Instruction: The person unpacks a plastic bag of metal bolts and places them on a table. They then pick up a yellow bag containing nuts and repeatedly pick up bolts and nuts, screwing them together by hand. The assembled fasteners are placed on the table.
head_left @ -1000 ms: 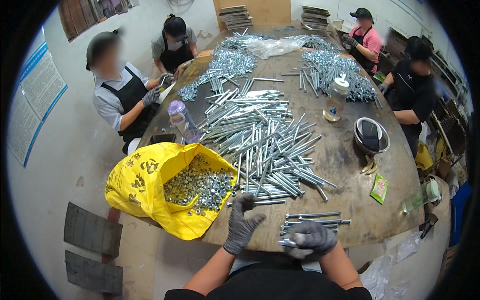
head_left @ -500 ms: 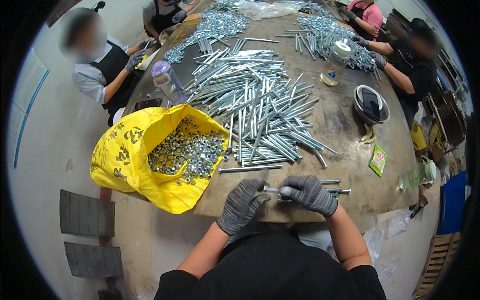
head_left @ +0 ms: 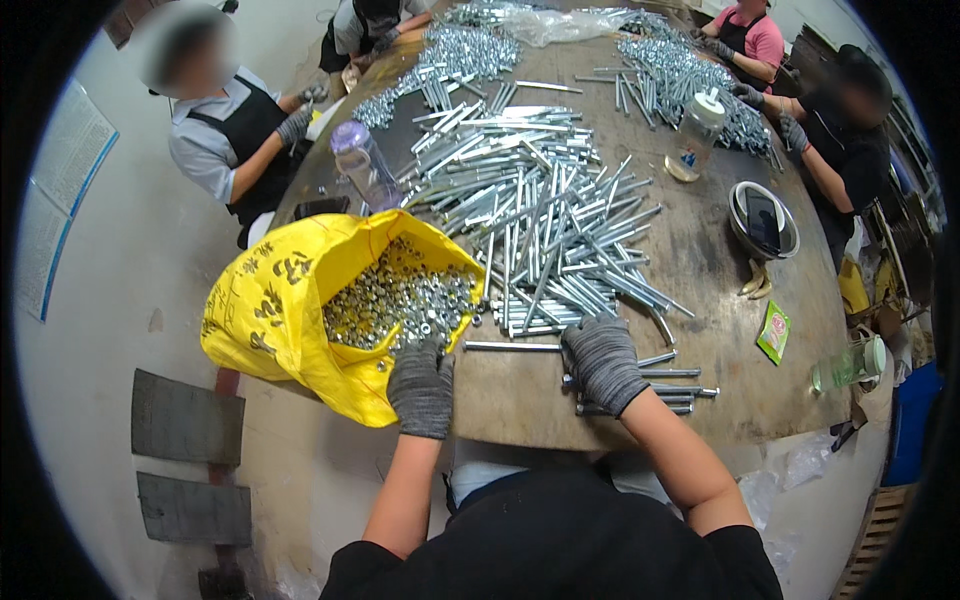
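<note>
My left hand [head_left: 421, 385], in a grey knit glove, reaches over the near lip of a yellow woven bag [head_left: 265, 315]. Its fingertips are at the loose metal nuts [head_left: 400, 295] inside, and what they may hold is hidden. To the right, my right hand [head_left: 605, 362], gloved alike, curls over the right end of a long bolt [head_left: 512, 346] lying crosswise before the large pile of silvery bolts [head_left: 530, 215]. Its fingertips are partly hidden. Several bolts [head_left: 670, 390] lie side by side close to my right wrist, near the table's front edge.
On the table [head_left: 700, 270] stand a purple-lidded bottle [head_left: 365, 165] and a clear jar [head_left: 695, 140]. Rightward are a bowl holding a phone [head_left: 763, 222], banana peel [head_left: 756, 279], a green packet [head_left: 773, 332] and a lidded glass [head_left: 850, 368]. Co-workers [head_left: 235, 135] sit at both sides.
My hands have parted from a short bolt-like piece held between them. The left moved to the nuts in the bag, the right forward to the crosswise bolt. The whole view shifted slightly.
</note>
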Available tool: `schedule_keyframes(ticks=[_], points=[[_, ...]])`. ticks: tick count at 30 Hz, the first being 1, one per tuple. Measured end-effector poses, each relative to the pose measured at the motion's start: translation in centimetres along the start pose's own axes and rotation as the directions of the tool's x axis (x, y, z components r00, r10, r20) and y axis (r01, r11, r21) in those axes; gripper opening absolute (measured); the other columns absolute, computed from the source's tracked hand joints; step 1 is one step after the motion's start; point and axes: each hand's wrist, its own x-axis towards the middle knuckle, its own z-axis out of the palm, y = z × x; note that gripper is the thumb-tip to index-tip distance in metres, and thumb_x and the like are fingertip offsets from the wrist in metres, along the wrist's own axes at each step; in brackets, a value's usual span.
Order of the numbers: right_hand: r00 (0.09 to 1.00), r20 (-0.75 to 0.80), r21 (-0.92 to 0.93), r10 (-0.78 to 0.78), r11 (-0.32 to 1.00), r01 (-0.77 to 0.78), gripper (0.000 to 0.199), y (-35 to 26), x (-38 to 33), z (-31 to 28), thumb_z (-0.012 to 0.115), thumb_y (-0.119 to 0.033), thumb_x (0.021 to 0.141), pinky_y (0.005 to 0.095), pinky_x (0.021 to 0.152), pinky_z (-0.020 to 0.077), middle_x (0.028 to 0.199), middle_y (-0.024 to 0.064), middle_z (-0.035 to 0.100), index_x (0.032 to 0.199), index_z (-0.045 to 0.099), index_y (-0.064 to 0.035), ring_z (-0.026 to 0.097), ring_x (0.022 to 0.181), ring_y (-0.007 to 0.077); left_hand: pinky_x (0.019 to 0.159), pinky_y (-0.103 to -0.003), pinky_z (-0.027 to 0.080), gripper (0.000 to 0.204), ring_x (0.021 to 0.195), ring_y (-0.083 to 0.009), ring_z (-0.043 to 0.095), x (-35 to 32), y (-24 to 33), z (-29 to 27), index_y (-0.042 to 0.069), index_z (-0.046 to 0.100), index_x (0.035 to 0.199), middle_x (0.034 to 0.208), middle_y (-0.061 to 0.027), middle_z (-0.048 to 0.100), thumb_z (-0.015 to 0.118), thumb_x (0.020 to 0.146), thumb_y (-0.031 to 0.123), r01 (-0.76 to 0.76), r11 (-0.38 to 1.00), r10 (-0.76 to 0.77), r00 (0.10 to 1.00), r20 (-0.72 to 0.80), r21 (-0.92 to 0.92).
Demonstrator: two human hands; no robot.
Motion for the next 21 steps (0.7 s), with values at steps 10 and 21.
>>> schedule_keyframes(ticks=[10, 21], points=[[0.822, -0.518, 0.855, 0.238, 0.095, 0.511, 0.012, 0.8, -3.0, -5.6, 0.057, -0.012, 0.092, 0.0347, 0.08, 0.051, 0.092, 0.0117, 0.065, 0.1, 0.052, -0.0047, 0.064, 0.086, 0.0198, 0.08, -0.029, 0.05, 0.016, 0.084, -0.0157, 0.06, -0.1, 4.0, -1.5, 0.001, 0.061, 0.105, 0.096, -0.0065, 0.064, 0.06, 0.093, 0.011, 0.218, 0.472, -0.202, 0.97, 0.135, -0.854], [0.87, -0.486, 0.44, -0.08, 0.838, 0.322, 0.015, 0.1, -5.4, -5.2, 0.067, -0.021, 0.086, 0.0387, 0.063, 0.0502, 0.083, 0.0082, 0.063, 0.097, 0.065, -0.0107, 0.063, 0.074, 0.0269, 0.069, -0.023, 0.05, 0.022, 0.075, -0.008, 0.059, 0.0, 10.7, -4.1, 0.002, 0.067, 0.113, 0.086, -0.003, 0.065, 0.06, 0.095, 0.014, 0.3, 0.388, 0.097, 0.927, 0.362, -0.871]])
